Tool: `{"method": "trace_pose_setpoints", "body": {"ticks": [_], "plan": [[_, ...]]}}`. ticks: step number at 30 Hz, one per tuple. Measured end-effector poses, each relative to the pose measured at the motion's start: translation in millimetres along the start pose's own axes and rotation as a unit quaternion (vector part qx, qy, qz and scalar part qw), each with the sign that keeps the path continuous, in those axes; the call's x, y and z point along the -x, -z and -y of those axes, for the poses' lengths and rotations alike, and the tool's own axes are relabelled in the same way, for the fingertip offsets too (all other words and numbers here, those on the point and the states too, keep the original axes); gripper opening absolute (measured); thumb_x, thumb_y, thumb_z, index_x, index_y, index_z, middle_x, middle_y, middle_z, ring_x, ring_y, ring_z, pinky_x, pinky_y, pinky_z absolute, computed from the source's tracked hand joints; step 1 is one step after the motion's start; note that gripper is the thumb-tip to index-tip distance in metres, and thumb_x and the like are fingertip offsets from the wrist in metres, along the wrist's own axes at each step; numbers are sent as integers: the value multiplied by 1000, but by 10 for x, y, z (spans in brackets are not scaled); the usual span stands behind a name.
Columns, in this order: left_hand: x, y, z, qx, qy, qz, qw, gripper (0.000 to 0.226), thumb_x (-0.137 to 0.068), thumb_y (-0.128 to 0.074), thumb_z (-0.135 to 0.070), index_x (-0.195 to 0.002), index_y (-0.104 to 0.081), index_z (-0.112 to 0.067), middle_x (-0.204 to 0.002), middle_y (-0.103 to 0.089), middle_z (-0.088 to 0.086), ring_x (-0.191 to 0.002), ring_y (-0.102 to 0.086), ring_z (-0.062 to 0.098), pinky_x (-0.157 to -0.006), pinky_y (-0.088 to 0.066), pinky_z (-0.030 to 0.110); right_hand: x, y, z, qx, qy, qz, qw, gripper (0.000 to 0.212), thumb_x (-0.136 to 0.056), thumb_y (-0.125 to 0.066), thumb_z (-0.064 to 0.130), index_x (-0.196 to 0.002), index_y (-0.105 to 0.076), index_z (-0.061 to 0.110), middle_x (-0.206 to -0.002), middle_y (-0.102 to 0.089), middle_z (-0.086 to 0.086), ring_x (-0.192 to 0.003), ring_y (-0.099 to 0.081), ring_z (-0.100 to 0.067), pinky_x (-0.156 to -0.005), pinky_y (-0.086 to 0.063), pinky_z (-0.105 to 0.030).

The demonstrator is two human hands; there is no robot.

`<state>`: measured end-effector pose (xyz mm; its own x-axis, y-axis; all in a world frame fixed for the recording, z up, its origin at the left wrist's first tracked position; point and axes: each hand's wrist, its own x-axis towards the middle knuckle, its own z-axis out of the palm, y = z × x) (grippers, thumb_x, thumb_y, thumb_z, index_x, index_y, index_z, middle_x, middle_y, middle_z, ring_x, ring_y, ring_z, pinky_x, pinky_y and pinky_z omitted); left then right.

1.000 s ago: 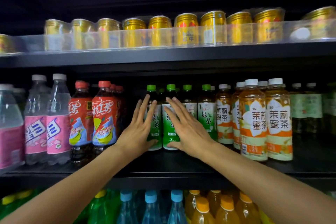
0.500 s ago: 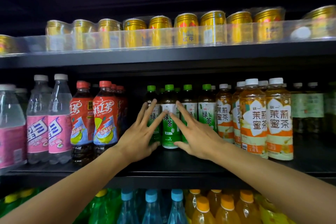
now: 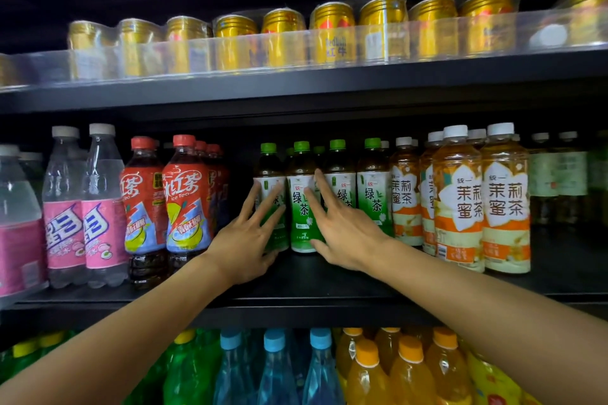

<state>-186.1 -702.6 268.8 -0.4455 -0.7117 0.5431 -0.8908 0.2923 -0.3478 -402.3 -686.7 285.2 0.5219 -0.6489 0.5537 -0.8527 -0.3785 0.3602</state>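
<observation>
Item: green tea bottle (image 3: 301,207), middle shelf (image 3: 329,279). My left hand (image 3: 245,240) at its 9 o'clock, right hand (image 3: 345,233) at 3; both flat, gripping nothing, likely nudging it into line.

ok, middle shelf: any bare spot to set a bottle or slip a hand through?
Free: gap between red iced tea bottles and green tea bottles; bare shelf strip before the latter. Crowded: jasmine tea bottles, packed, further forward.

Pretty dim overall, top of frame basically black. Light comes from front, labels lit. green tea bottles (image 3: 301,207) mid-frame sharpest. gold cans (image 3: 332,33) smeared, soft glare on clear guard. shelf edge (image 3: 296,89) bowed by wide lens. far-right bottles (image 3: 556,174) murky.
</observation>
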Motion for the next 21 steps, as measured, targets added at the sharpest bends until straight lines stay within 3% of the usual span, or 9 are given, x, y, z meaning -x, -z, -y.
{"method": "trace_pose_setpoints", "body": {"ticks": [2, 4, 6, 9, 13, 15, 18, 21], "plan": [[1, 11, -35, -44, 6, 27, 999, 87, -101, -46, -50, -162, 5, -16, -161, 39, 4, -148, 37, 32, -115, -42, 36, 11, -30, -8, 20, 9, -2, 1000, 86, -101, -48, 45, -161, 4, 11, -161, 31, -21, -147, -32, -36, -76, -52, -29], [-12, 20, -65, -92, 10, 50, 994, 87, -102, -39, -52, -161, 11, -12, -159, 41, 12, -146, 37, 38, -124, -29, 41, 9, -63, -13, 32, 10, 0, 999, 86, -101, -47, 46, -161, 4, 10, -161, 31, -21, -152, -22, -36, -92, -55, -36], [-35, 23, -86, -124, 11, 68, 990, 86, -103, -34, -53, -160, 12, -7, -159, 39, 19, -145, 36, 44, -127, -15, 47, -4, -79, -9, 29, 5, 9, 1000, 87, -101, -47, 46, -160, 5, 8, -161, 31, -21, -154, -15, -35, -103, -50, -39], [-52, 55, -141, -122, 25, 94, 988, 84, -105, -34, -50, -159, 8, -2, -159, 37, 24, -146, 34, 47, -127, -7, 51, -29, -72, 14, 10, -3, 18, 1000, 91, -100, -51, 43, -159, 6, 5, -162, 28, -21, -154, -11, -36, -107, -48, -41], [-1, 164, -192, -34, 48, 93, 994, 83, -103, -45, -45, -161, -3, -3, -165, 27, 19, -153, 25, 36, -127, -15, 44, 16, 26, 29, -22, -14, 8, 1000, 91, -97, -57, 41, -160, -2, 5, -166, 18, -19, -154, -15, -34, -113, -40, -39], [117, 251, -192, 25, 37, 58, 997, 81, -101, -49, -44, -162, -8, -9, -169, 14, 12, -156, 16, 27, -126, -21, 41, 125, 126, 27, -65, -9, -11, 998, 86, -97, -58, 43, -160, -9, 10, -169, 2, -13, -153, -19, -30, -119, -30, -38], [467, 460, -213, 49, 0, -6, 999, 76, -97, -39, -54, -160, -26, -15, -170, -14, 1, -158, -7, 20, -123, -30, 40, 383, 295, 45, -141, 5, -40, 989, 70, -99, -53, 48, -158, -26, 22, -163, -29, 3, -148, -31, -18, -118, -28, -33], [973, 736, -234, 59, 21, -37, 997, 71, -95, -34, -60, -158, -32, -29, -165, -27, -13, -153, -22, 8, -118, -34, 32, 651, 431, 150, -220, 37, -41, 974, 58, -101, -49, 51, -154, -36, 32, -156, -40, 14, -143, -36, -11, -116, -29, -30]]}}
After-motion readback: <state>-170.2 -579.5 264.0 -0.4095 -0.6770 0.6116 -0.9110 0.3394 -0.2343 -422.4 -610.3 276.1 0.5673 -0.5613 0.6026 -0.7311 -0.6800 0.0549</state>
